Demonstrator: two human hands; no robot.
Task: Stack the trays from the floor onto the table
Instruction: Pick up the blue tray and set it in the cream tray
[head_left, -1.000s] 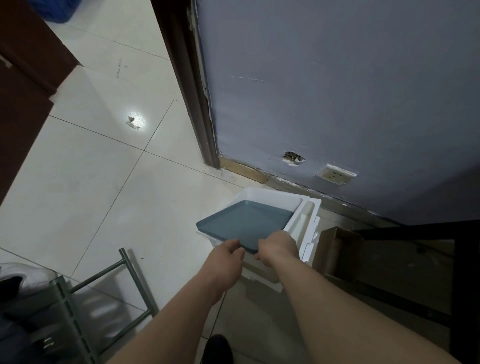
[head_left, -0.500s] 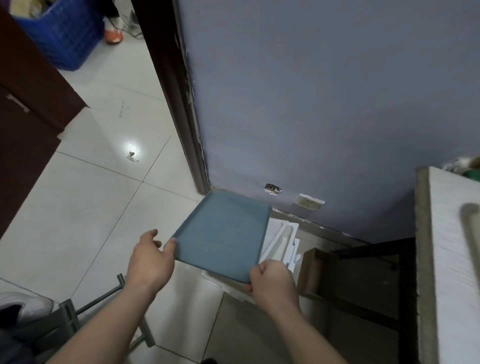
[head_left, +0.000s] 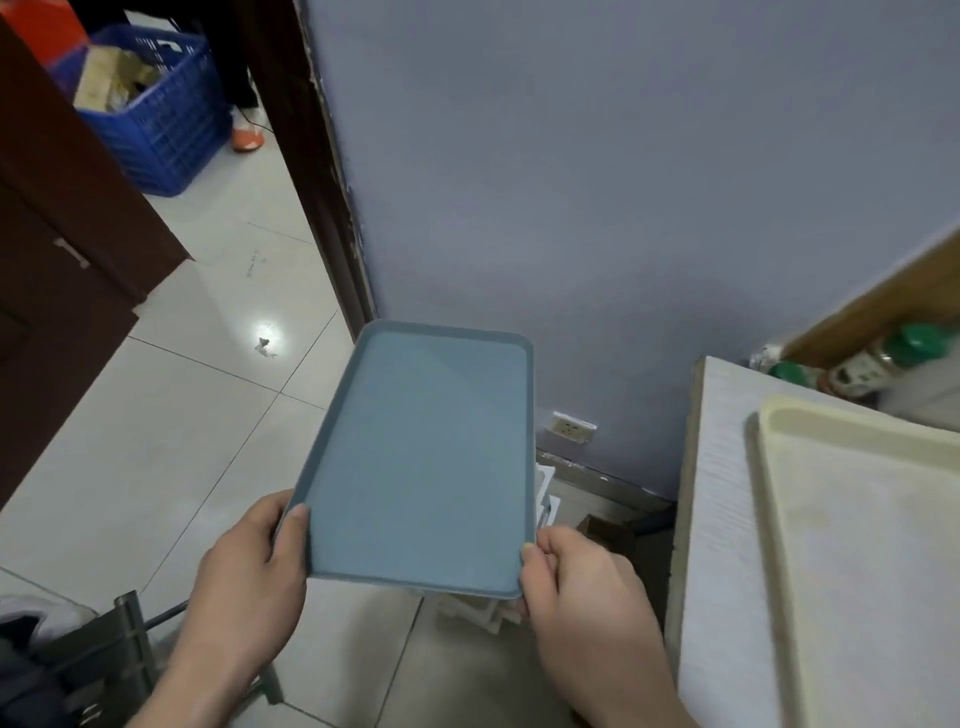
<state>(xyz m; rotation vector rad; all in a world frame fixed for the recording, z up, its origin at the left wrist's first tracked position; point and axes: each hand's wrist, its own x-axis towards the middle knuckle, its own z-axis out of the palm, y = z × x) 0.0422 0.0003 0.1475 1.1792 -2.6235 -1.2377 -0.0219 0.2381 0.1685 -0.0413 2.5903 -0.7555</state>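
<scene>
I hold a blue-grey rectangular tray (head_left: 426, 457) in the air above the floor, its hollow side up and its long axis pointing away from me. My left hand (head_left: 249, 587) grips its near left corner, thumb on the rim. My right hand (head_left: 582, 587) grips the near right corner. A cream tray (head_left: 862, 545) lies on the white table (head_left: 722, 519) at the right. Under the blue tray, bits of a white tray (head_left: 493, 616) on the floor peek out; most of it is hidden.
A grey-blue wall with a socket (head_left: 570, 427) stands straight ahead. A dark door frame (head_left: 317, 171) opens at the left, with a blue crate (head_left: 161, 119) beyond it. A metal rack (head_left: 130, 649) stands at my lower left. Bottles (head_left: 872, 358) sit at the table's far end.
The blue tray has come up off the white tray on the floor and turned lengthwise. Both hands shifted to its near corners. My view has risen, bringing the table and cream tray in.
</scene>
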